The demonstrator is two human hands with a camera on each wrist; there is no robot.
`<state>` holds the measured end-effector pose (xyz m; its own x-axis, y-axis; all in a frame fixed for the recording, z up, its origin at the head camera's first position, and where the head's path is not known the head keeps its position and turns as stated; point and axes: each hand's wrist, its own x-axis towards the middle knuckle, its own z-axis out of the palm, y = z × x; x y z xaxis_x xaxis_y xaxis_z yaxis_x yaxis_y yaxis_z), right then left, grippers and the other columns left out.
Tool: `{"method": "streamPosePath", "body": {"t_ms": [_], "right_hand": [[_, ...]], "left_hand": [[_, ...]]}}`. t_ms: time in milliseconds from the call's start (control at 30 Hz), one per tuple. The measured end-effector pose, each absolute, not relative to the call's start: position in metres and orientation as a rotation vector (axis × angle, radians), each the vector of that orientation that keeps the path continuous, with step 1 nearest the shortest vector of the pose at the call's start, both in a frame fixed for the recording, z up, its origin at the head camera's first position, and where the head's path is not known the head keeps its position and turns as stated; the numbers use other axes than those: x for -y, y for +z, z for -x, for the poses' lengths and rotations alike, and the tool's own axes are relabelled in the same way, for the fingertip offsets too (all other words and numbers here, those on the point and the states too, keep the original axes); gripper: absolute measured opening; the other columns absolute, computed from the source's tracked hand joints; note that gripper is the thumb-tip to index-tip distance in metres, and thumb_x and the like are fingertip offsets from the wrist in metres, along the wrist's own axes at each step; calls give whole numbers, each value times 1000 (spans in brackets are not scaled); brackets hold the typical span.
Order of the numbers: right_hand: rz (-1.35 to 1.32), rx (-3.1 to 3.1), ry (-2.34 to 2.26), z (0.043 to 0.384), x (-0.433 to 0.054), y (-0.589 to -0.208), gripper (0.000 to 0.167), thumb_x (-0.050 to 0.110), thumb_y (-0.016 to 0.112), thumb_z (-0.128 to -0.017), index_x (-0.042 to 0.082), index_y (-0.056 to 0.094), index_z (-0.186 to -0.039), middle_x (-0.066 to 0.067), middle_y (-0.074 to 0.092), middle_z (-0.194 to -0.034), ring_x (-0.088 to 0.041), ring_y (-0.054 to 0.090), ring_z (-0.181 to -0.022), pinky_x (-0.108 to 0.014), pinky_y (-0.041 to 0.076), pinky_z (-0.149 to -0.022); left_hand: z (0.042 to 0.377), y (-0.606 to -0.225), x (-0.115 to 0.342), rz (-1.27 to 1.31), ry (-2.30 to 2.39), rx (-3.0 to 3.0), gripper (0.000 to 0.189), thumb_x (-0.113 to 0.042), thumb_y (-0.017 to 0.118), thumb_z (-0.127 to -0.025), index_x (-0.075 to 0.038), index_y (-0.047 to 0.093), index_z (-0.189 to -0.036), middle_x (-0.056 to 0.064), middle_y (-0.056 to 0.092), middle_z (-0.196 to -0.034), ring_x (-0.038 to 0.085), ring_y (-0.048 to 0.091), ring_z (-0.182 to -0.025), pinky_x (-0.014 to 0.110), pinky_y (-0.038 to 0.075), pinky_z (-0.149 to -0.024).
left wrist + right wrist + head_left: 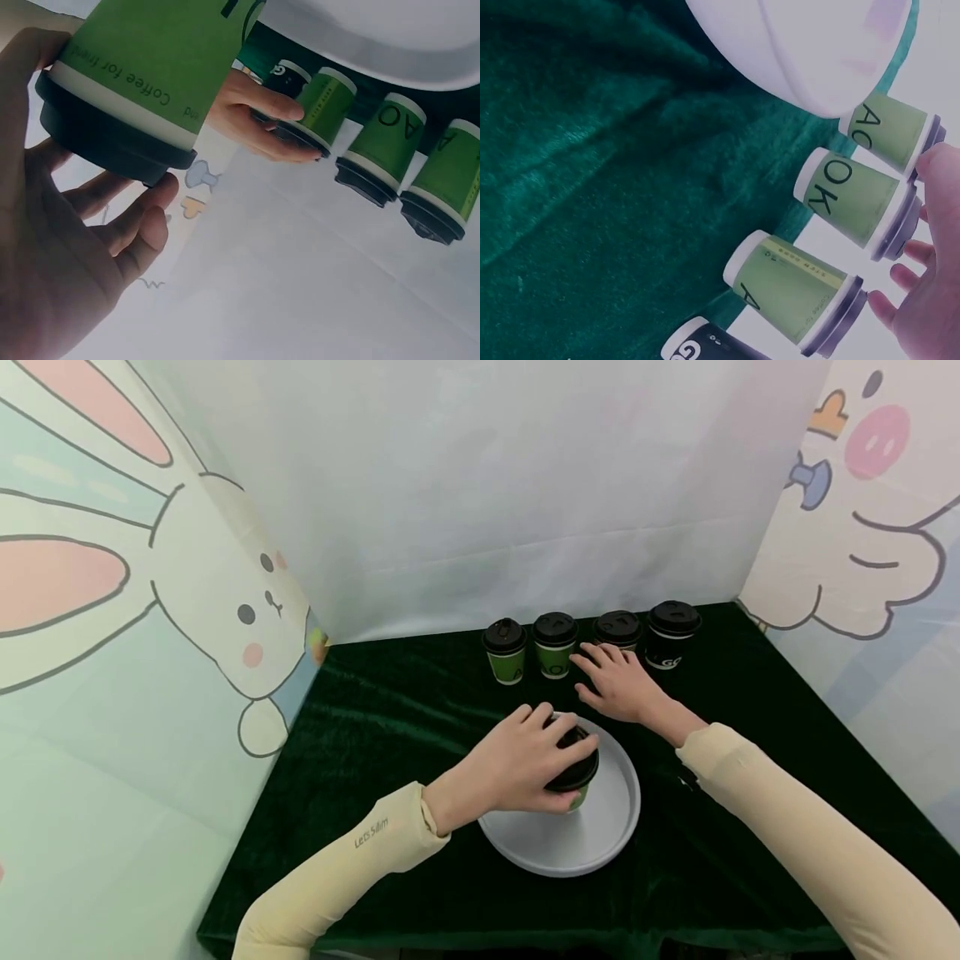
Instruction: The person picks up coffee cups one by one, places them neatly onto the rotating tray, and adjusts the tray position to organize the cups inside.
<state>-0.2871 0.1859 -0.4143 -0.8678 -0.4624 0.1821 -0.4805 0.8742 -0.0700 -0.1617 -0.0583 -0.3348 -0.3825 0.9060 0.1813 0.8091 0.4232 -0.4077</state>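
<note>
- Cream sleeves (341, 860) lie nearest the head camera; beyond them, the left hand (517, 764) is clamped around the black lid (109, 135) of a green paper coffee cup (142, 67), over the round gray tray (562, 856).
- Right hand (622, 685): fingers apart, gripping nothing, beside the yellow-striped green cup (791, 289).
- Lifting mainly by the lid could pop it loose under the left palm.
- Sideways drift could topple two green cups (555, 662) left of the right hand, or the black cup (670, 647) to its right.
- Hidden: the held cup's base, so tray contact is uncertain; whether the right fingertips touch any cup, I cannot tell.
</note>
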Motion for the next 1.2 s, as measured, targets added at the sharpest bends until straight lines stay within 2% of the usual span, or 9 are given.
{"method": "streamPosePath", "body": {"t_ms": [167, 500, 933, 1200], "right_hand": [[-778, 2848, 193, 280, -187, -420, 58, 37, 56, -103, 11, 42, -152, -20, 32, -158, -45, 32, -141, -67, 30, -106], [-855, 2781, 238, 268, -186, -426, 55, 34, 59, -102, 9, 47, -149, -21, 39, -154, -45, 36, -137, -67, 33, -103], [-873, 2830, 289, 257, -187, -435, 54, 38, 54, -104, 12, 48, -150, -18, 42, -153, -42, 37, -138, -66, 32, -106], [-911, 2802, 325, 254, -184, -438, 51, 35, 58, -102, 11, 51, -147, -17, 47, -149, -42, 40, -137, -65, 34, -105]], "left_hand": [[152, -340, 57, 1512, 369, 2299, 63, -66, 47, -94, -29, 53, -145, 2, 55, -135, 23, 56, -110, 37, 50, -91], [135, -351, 54, 1518, 491, 2239, 68, -73, 42, -92, -33, 51, -146, -2, 56, -133, 19, 57, -107, 31, 49, -81], [123, -366, 53, 1576, 448, 2246, 67, -71, 48, -91, -29, 51, -143, 1, 55, -130, 21, 56, -106, 33, 50, -80], [119, -371, 53, 1577, 419, 2267, 67, -71, 49, -91, -29, 52, -142, 0, 56, -129, 20, 56, -104, 32, 51, -77]]}}
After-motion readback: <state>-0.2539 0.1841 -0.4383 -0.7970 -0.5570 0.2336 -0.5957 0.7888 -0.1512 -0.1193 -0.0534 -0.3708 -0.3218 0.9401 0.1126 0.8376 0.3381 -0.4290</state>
